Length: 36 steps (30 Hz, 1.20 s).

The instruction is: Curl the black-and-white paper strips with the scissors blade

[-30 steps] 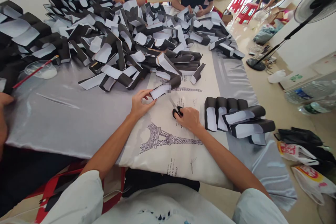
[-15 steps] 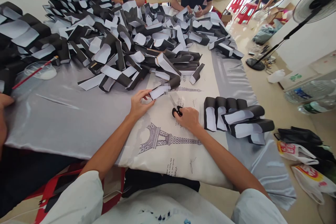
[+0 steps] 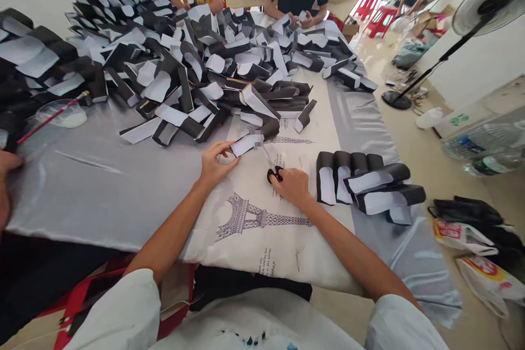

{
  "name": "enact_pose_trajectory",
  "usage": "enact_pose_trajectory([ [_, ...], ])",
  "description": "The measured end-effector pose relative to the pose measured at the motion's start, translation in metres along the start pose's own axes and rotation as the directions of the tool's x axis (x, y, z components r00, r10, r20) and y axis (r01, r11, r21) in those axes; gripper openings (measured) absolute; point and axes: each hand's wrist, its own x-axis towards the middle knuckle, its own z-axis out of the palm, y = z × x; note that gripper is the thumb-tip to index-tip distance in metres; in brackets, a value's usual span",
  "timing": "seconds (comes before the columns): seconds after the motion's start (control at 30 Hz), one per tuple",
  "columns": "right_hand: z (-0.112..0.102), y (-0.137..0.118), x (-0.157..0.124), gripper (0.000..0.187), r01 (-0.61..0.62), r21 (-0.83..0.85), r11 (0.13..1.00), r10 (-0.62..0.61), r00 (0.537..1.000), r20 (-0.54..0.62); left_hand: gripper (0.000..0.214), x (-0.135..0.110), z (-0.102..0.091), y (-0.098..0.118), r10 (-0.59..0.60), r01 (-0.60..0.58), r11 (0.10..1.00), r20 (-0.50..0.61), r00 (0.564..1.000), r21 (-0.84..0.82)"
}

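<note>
My left hand point(image 3: 214, 163) pinches the near end of a folded black-and-white paper strip point(image 3: 246, 144) lying on the cloth. My right hand point(image 3: 292, 186) grips the black handles of a pair of scissors point(image 3: 274, 171), whose blades point up toward that strip. Both hands rest on the table cloth point(image 3: 254, 229), which has an Eiffel Tower print. A neat row of folded black-and-white paper pieces point(image 3: 365, 183) lies just right of my right hand.
A big heap of black-and-white paper pieces point(image 3: 197, 60) covers the far half of the table. A plastic bowl with a red brush point(image 3: 61, 114) sits at the left. Two people sit at the far end. A standing fan point(image 3: 484, 5), water bottles point(image 3: 479, 147) and bags point(image 3: 471, 229) are at the right.
The view has shifted slightly; both hands hold their places, with the strip and the scissors still in them.
</note>
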Motion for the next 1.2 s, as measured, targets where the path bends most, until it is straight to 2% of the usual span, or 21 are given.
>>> enact_pose_trajectory([
  [0.2, -0.0059, -0.0039, -0.0015, 0.048, -0.005, -0.012, 1.0, 0.006, 1.0, 0.021, 0.047, 0.0001, -0.0002, -0.0004, 0.023, -0.023, 1.0, 0.0, 1.0, -0.01],
  [0.67, -0.0053, -0.0037, -0.0008, 0.054, -0.002, -0.036, 0.999, 0.004, 0.999, 0.034, 0.047, -0.0006, 0.0012, -0.0037, 0.064, -0.064, 0.998, -0.002, 0.998, -0.015],
  [1.2, -0.005, -0.0004, 0.0011, 0.049, 0.021, -0.05, 0.999, -0.018, 0.998, 0.059, 0.048, -0.001, 0.0024, 0.0035, 0.074, -0.074, 0.997, 0.003, 0.997, -0.001],
])
